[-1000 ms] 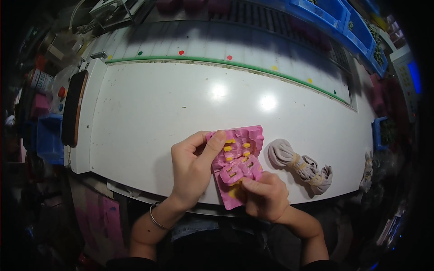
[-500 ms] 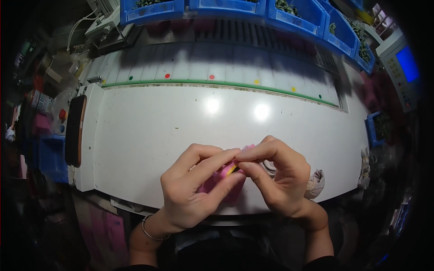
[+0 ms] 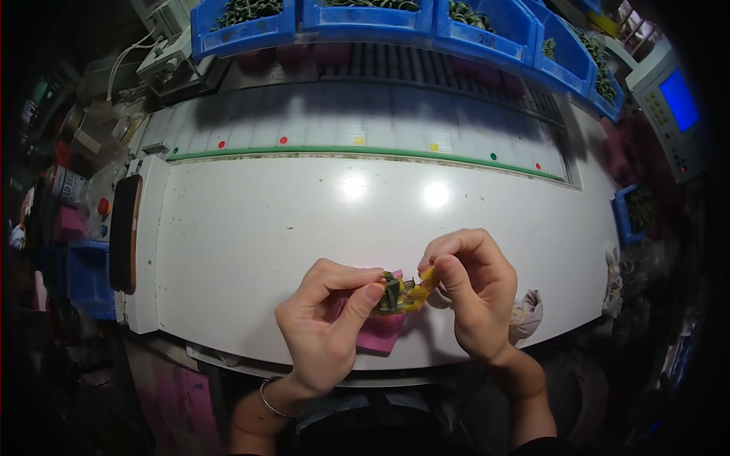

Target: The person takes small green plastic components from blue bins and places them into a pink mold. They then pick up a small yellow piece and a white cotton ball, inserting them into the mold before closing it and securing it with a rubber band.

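My left hand [image 3: 327, 319] is closed, thumb and fingertips pinching a small bundle of dark green strips and yellow pieces [image 3: 392, 295]. At the bundle's right end, my right hand [image 3: 475, 296] pinches its yellow part [image 3: 420, 292] between thumb and bent fingers. The yellow part stretches between the two hands. Right below the bundle, a pink block-shaped object [image 3: 380, 334] rests near the table's front edge, partly covered by my left hand. A crumpled beige cloth-like thing [image 3: 526, 313] lies beside my right hand.
The white table [image 3: 236, 251] meets a slatted white conveyor [image 3: 319, 114] with coloured dots along a green edge. Blue bins [image 3: 369, 19] of dark green pieces hang beyond. At the left lies a phone [image 3: 125, 234]; a control panel with a blue screen [image 3: 679, 99] stands right.
My hands have moved apart, and the green and yellow bundle now shows between them. The pink object below is more exposed. The conveyor's coloured dots have shifted left.
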`<state>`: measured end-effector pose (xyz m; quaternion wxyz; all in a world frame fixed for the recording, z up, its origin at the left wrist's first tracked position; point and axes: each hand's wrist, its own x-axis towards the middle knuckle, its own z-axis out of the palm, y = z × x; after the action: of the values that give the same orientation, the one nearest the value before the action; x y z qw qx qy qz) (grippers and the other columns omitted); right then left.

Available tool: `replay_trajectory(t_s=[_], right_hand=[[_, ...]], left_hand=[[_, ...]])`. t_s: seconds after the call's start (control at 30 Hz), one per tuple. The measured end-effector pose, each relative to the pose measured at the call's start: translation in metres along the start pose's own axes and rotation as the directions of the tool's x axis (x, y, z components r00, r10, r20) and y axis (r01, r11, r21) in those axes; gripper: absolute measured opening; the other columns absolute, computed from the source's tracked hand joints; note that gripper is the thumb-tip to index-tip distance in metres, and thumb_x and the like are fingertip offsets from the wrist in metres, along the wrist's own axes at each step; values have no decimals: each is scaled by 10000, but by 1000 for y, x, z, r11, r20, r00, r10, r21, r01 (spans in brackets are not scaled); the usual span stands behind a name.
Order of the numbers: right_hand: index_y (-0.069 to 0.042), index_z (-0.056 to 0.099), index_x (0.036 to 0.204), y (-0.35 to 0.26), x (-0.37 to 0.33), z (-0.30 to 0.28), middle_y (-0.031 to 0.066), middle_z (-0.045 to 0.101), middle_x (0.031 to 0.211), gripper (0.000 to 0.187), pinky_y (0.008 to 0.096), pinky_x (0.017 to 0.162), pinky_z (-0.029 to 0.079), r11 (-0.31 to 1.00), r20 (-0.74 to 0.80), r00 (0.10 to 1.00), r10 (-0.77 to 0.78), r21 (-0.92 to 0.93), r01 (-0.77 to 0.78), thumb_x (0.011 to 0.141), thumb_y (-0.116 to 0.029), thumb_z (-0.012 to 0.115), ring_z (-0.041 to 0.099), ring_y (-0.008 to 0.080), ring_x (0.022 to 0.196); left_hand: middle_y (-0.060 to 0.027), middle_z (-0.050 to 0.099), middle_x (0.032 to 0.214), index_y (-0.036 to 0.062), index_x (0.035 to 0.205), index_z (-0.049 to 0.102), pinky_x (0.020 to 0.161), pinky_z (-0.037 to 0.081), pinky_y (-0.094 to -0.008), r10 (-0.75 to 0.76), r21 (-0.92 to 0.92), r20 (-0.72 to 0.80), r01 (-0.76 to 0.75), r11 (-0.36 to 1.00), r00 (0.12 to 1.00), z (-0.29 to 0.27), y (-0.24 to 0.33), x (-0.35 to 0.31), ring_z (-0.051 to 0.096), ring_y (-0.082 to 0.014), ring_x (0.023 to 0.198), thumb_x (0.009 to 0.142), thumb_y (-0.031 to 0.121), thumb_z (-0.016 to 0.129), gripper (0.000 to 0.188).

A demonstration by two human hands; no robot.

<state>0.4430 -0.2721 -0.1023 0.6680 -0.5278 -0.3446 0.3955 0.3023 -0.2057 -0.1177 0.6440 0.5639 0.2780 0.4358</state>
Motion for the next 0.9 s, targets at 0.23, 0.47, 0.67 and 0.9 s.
replay_trajectory(t_s=[0.23, 0.47, 0.67, 0.9], right_hand=[[32, 472, 981, 21, -22, -8, 88, 570, 872, 80, 214, 712, 462, 997, -112, 994, -2, 82, 11, 919, -10, 502, 557, 105, 777], [43, 531, 1026, 27, -58, 15, 108, 613, 928, 142, 237, 740, 508, 979, 33, 999, 1, -202, 5, 884, 36, 518, 617, 123, 819], [40, 529, 962, 35, -55, 29, 111, 633, 857, 118, 250, 740, 510, 991, -131, 989, -62, -122, 46, 847, 60, 544, 634, 152, 809], [47, 500, 1022, 19, -45, 30, 135, 633, 867, 252, 261, 695, 502, 975, -166, 978, -123, -202, 88, 799, 28, 616, 631, 175, 769]], left_hand=[[-52, 593, 836, -57, 955, 614, 723, 456, -197, -55, -131, -182, 31, 991, 982, 9, -2, -2, 550, -80, 781, 885, 9, 576, 103], [-33, 589, 820, -54, 953, 620, 724, 441, -191, -104, -212, -277, 45, 976, 955, 17, -3, 0, 540, -71, 769, 880, 22, 591, 110], [-34, 572, 828, -38, 922, 646, 675, 448, -191, 59, 68, -235, -44, 997, 970, 12, -2, -5, 537, -72, 743, 855, 17, 622, 90], [-54, 586, 840, -4, 918, 674, 625, 459, -207, 262, 292, -209, -196, 936, 942, 17, -10, -14, 543, -95, 709, 815, 25, 670, 106]])
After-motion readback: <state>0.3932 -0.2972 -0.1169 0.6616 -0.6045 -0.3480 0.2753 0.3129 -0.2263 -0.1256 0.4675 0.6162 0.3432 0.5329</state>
